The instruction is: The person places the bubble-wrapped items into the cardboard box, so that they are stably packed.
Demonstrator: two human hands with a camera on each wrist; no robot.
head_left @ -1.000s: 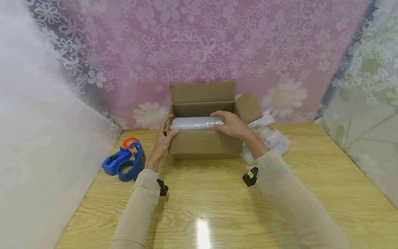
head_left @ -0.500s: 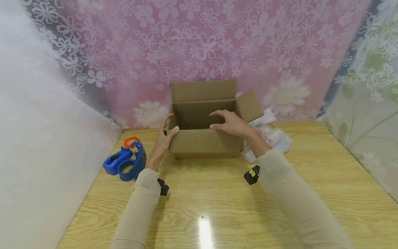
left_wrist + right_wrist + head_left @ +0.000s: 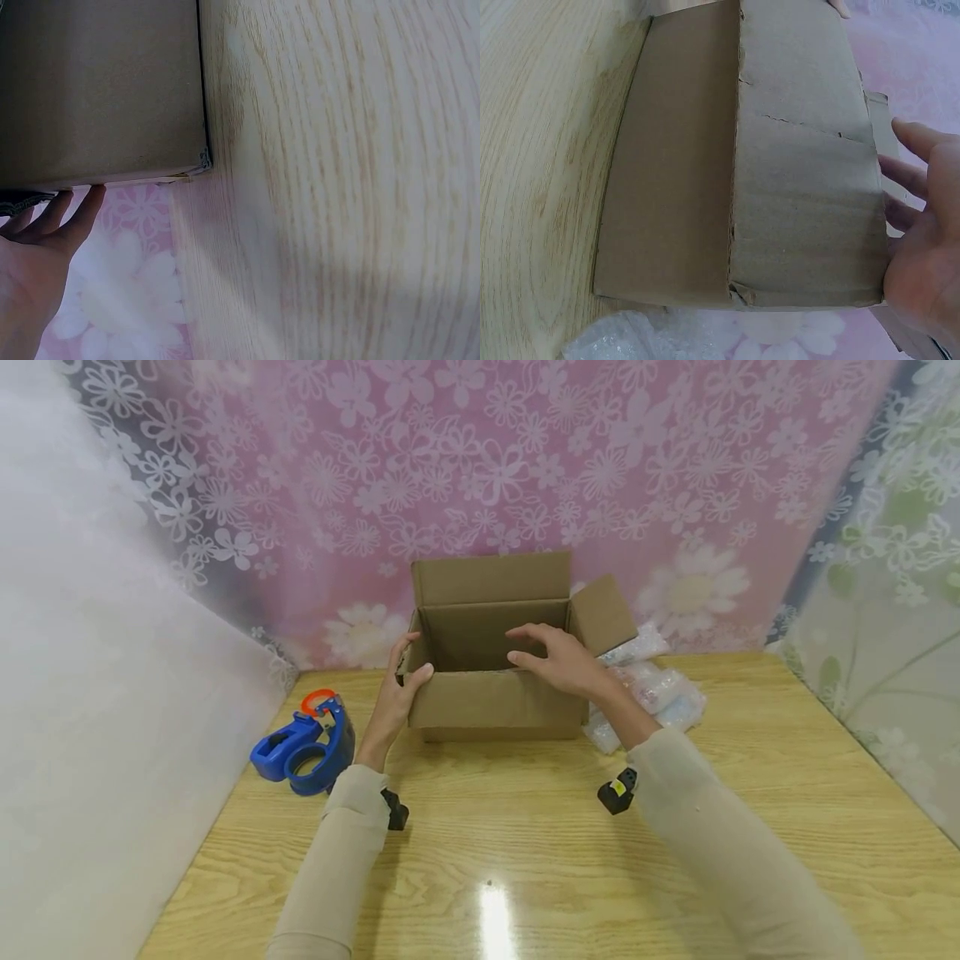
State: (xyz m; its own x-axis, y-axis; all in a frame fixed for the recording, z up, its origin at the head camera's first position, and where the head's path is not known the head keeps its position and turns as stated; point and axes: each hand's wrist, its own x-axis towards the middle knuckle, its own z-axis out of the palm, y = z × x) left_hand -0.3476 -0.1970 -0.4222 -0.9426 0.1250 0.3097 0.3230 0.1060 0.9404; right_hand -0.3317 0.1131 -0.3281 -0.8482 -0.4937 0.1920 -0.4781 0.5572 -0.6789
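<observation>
Holding the cardboard box (image 3: 495,700) at its left front corner, the left hand (image 3: 392,697) sets its thumb on the front edge and lays its fingers along the left side; the left wrist view shows fingertips touching the outer cardboard. The right hand (image 3: 561,662) holds nothing, its thumb and fingers spread apart above the right part of the box's opening. The box sits upright on the counter (image 3: 480,835), near the floral backdrop (image 3: 480,468), with its top unsealed. Its back flap (image 3: 492,578) stands up, its right flap (image 3: 603,614) leans outward, and its front flap folds out over the near face; the right wrist view shows a crease and small nicks in the cardboard. Just beside the box on the right, clear bubble wrap (image 3: 678,703) lies in a loose pile, partly hidden by the right forearm. Well to the left of the box rests a blue tape dispenser (image 3: 326,768) with an orange ring (image 3: 318,701) at its far end. Beige sleeves (image 3: 326,877) cover both forearms, and a black wrist camera (image 3: 617,792) shows beside the right cuff.
</observation>
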